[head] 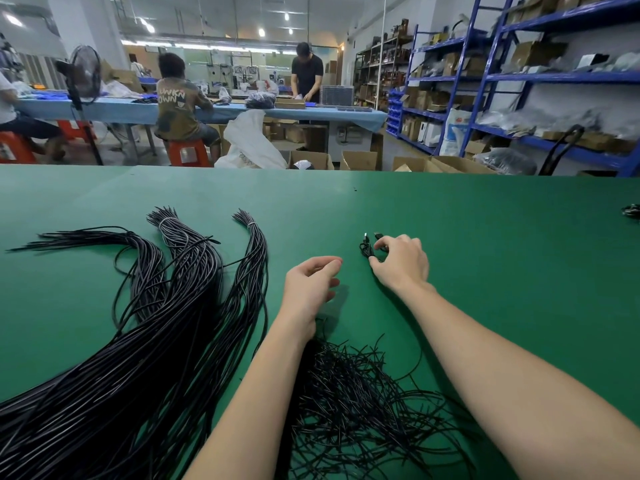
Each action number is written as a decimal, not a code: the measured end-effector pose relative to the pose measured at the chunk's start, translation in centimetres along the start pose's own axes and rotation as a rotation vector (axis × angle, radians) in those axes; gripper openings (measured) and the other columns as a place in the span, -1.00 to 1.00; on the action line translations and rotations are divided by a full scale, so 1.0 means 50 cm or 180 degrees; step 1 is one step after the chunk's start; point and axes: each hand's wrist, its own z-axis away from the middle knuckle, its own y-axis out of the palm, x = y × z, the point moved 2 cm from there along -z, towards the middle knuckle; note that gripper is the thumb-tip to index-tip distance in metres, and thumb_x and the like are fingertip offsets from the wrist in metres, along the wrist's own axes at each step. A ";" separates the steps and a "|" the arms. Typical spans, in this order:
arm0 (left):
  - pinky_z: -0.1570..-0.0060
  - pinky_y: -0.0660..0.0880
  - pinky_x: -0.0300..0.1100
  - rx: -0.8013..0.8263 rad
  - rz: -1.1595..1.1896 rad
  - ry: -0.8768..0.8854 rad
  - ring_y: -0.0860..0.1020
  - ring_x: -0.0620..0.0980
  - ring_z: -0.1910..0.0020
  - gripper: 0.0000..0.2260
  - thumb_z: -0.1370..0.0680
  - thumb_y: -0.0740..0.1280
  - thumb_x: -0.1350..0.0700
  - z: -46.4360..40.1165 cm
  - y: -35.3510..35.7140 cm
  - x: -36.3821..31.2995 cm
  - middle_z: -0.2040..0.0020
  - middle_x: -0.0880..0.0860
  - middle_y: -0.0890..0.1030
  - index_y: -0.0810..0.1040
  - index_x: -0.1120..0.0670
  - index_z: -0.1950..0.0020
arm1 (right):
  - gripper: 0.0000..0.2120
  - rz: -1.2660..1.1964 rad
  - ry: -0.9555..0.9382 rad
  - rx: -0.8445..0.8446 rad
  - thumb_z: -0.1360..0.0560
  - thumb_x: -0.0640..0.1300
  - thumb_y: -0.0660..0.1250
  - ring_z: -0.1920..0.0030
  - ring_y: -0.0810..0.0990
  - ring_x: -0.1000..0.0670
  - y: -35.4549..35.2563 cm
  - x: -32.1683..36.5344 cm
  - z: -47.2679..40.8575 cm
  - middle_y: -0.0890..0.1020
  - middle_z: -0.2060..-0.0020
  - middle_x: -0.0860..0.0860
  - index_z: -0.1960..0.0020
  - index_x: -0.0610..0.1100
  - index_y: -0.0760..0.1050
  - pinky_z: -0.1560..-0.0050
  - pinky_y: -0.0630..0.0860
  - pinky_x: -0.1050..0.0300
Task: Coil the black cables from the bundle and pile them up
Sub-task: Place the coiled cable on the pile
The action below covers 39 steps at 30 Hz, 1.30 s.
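Note:
Long black cables lie in thick bundles [180, 306] on the left of the green table [502, 258]; two bundles are tied with white bands near their far ends. A small coiled black cable [366, 249] with its plugs sticking up lies at the table's middle. My right hand [403, 261] pinches this coil between thumb and fingers. My left hand [308, 282] hovers just left of it, its fingers loosely curled and holding nothing. Both forearms reach over a loose heap of thin black ties [353, 393] near the front edge.
A small dark cable heap [632, 211] shows at the table's right edge. Beyond the far edge are cardboard boxes [358, 160], blue shelving [554, 77], a standing fan [85, 74] and people working at a blue table [114, 110].

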 end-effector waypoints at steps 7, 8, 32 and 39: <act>-0.09 0.58 -0.09 0.0068 -0.0009 -0.0035 0.64 -0.03 0.06 -0.94 -0.57 0.42 0.10 0.001 0.007 0.001 0.02 -0.02 0.66 0.68 0.05 0.00 | -0.83 -0.0344 0.0169 0.0092 -0.53 -0.10 0.40 -0.14 0.59 -0.17 0.009 0.006 0.004 0.60 -0.14 -0.05 -0.12 0.03 0.63 0.01 0.44 0.11; -0.10 0.58 -0.08 0.0084 -0.0021 -0.0039 0.64 -0.03 0.06 -0.94 -0.57 0.42 0.10 0.002 0.007 0.001 0.02 -0.02 0.66 0.68 0.05 0.00 | -0.83 -0.0427 0.0268 0.0054 -0.53 -0.13 0.40 -0.14 0.59 -0.19 0.010 0.004 0.001 0.60 -0.15 -0.08 -0.11 0.00 0.63 -0.02 0.46 0.10; 0.29 0.40 -0.29 -0.0132 -0.0505 0.0213 0.49 -0.11 0.23 -0.94 -0.57 0.41 0.12 0.000 -0.008 -0.020 0.12 -0.01 0.62 0.66 0.07 0.01 | -0.86 -0.1050 0.0125 0.1598 -0.48 0.10 0.44 0.03 0.60 0.03 -0.037 0.097 0.206 0.63 0.16 0.16 0.03 0.07 0.63 0.04 0.44 0.20; 0.29 0.39 -0.24 -0.0332 -0.0395 0.0178 0.48 -0.09 0.27 -0.87 -0.59 0.31 0.22 -0.006 -0.016 0.001 0.14 0.02 0.62 0.66 0.09 0.00 | -0.83 -0.0652 -0.0240 0.1435 -0.46 0.01 0.40 0.13 0.60 -0.09 -0.108 0.149 0.206 0.63 0.27 0.03 0.28 0.02 0.60 0.05 0.53 0.12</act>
